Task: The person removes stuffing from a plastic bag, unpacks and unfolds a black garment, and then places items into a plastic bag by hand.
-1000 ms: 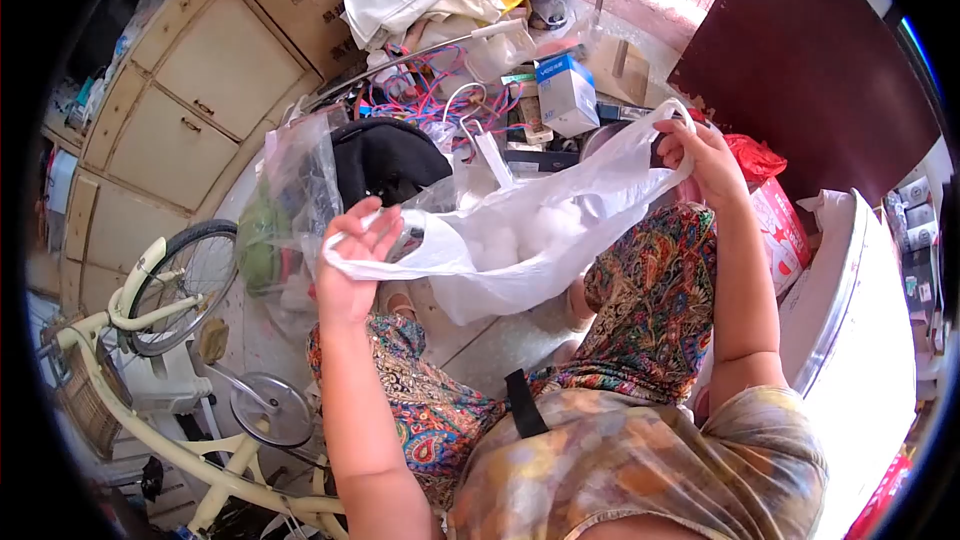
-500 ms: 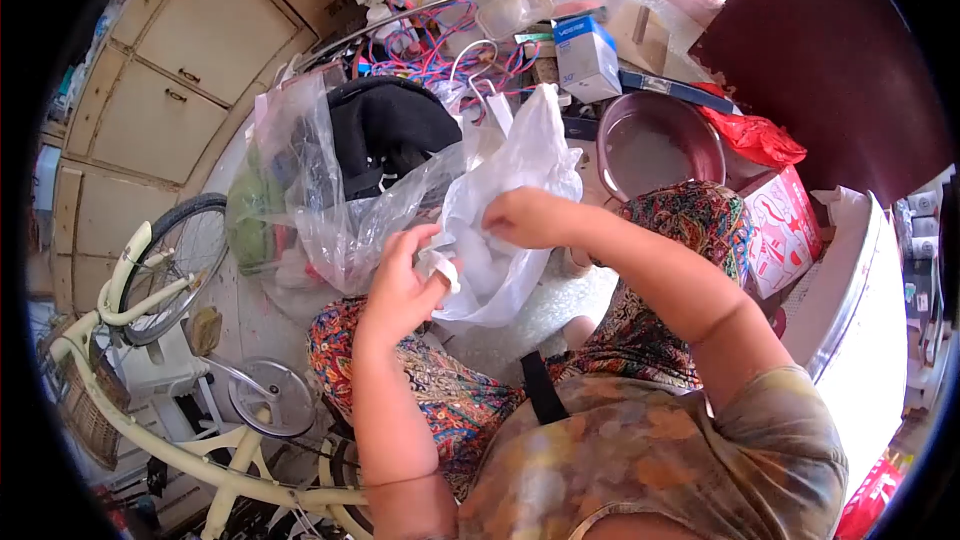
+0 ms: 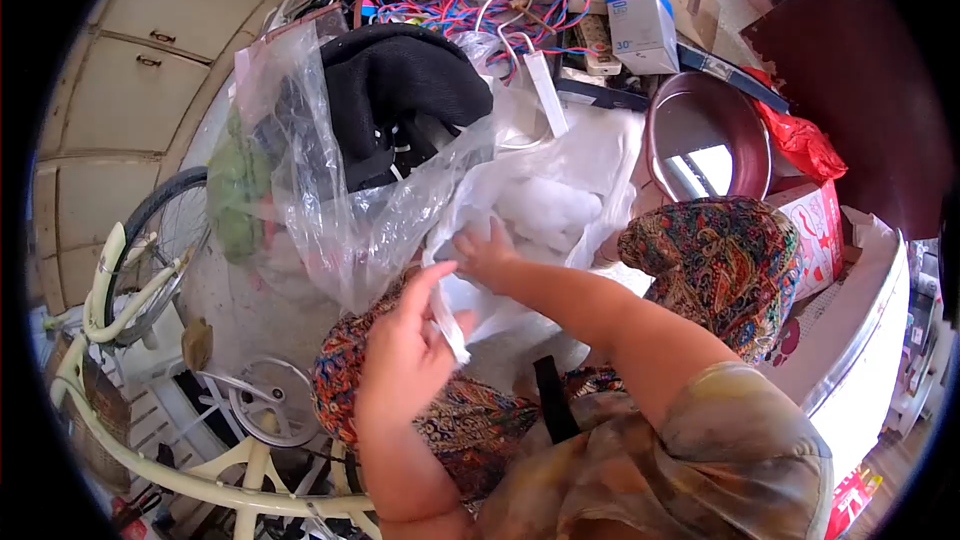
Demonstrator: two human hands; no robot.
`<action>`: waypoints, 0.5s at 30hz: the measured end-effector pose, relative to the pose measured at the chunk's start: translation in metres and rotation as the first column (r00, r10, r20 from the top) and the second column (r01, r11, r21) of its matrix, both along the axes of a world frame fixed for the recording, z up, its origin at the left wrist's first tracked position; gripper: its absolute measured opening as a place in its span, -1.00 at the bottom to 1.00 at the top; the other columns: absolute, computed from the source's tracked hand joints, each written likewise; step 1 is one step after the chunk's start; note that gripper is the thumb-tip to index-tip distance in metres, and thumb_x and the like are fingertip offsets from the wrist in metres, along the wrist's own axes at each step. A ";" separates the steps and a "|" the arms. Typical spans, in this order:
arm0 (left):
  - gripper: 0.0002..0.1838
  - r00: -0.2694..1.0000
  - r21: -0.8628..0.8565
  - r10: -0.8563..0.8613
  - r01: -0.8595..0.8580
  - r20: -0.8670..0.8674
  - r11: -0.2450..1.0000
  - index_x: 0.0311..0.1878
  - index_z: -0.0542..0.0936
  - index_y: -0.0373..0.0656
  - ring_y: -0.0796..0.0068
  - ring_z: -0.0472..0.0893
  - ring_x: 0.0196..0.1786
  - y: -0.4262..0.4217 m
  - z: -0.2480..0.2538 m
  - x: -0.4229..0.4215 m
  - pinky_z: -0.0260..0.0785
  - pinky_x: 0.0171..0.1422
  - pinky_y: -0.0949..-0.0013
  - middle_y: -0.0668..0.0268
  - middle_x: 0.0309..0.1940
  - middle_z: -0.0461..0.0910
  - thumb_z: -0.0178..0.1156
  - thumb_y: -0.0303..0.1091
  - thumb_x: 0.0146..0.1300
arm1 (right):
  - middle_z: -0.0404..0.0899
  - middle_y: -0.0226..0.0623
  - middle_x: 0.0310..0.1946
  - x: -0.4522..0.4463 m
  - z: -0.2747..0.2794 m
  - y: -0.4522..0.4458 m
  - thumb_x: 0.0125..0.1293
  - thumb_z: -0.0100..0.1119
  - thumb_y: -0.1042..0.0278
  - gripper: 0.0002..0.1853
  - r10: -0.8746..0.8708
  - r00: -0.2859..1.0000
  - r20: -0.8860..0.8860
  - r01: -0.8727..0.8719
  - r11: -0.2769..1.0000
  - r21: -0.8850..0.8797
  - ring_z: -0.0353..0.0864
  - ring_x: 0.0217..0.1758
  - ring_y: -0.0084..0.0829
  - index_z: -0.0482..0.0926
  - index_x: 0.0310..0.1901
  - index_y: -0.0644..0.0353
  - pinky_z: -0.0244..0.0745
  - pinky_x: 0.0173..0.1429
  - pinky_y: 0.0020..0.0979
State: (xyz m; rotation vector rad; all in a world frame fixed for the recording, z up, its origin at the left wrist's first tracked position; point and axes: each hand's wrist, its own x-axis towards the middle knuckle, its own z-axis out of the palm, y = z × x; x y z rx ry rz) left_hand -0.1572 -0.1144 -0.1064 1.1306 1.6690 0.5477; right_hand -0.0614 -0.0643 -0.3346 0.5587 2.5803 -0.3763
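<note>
Cluttered floor [image 3: 222, 315], cabinet [image 3: 120, 120] along left edge — left hand [image 3: 408, 355] part-curled, gripping white plastic bag [image 3: 605, 145] by handle; right hand [image 3: 487, 258] inside, fingers spread, near white bundle [image 3: 550, 210].

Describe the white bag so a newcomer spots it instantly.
Find the maroon basin in the picture's upper right. Just left of it lies the white bag, spread wide with the right hand on it. Unlike the clear bag further left, it is milky white and holds fluffy white lumps.
</note>
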 end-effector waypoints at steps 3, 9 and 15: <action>-0.50 0.997 0.002 -0.010 0.010 0.073 1.000 0.07 0.33 -0.10 0.51 0.47 -0.52 0.003 0.002 0.002 0.32 -0.39 0.48 0.23 -0.57 0.47 0.16 -0.47 -0.01 | 0.12 -0.50 0.14 -0.002 -0.037 -0.010 -0.24 0.29 0.03 -0.22 0.007 0.993 -0.115 -0.010 1.000 -0.025 0.00 0.27 -0.28 0.20 0.13 -0.39 -0.26 0.15 0.38; -0.58 0.933 -0.050 0.175 -0.168 0.315 0.985 0.10 0.31 -0.16 0.65 0.40 -0.59 0.000 0.014 -0.012 0.25 -0.47 0.59 0.34 -0.56 0.47 0.02 -0.40 0.11 | 0.12 -0.31 0.12 0.038 -0.135 -0.025 -0.40 0.36 0.17 -0.31 -0.109 0.794 -0.598 0.150 0.989 0.018 0.08 0.20 -0.14 0.39 -0.04 -0.21 -0.15 0.19 0.23; -0.59 0.941 -0.074 0.237 -0.226 0.240 0.971 0.07 0.32 -0.21 0.66 0.37 -0.56 0.000 0.011 -0.010 0.23 -0.42 0.61 0.35 -0.57 0.44 0.02 -0.44 0.11 | 0.07 -0.19 0.13 0.050 -0.120 0.011 -0.43 0.35 0.20 -0.35 -0.227 0.845 -0.485 0.239 0.970 -0.038 0.09 0.18 -0.07 0.43 -0.10 -0.14 -0.07 0.18 0.13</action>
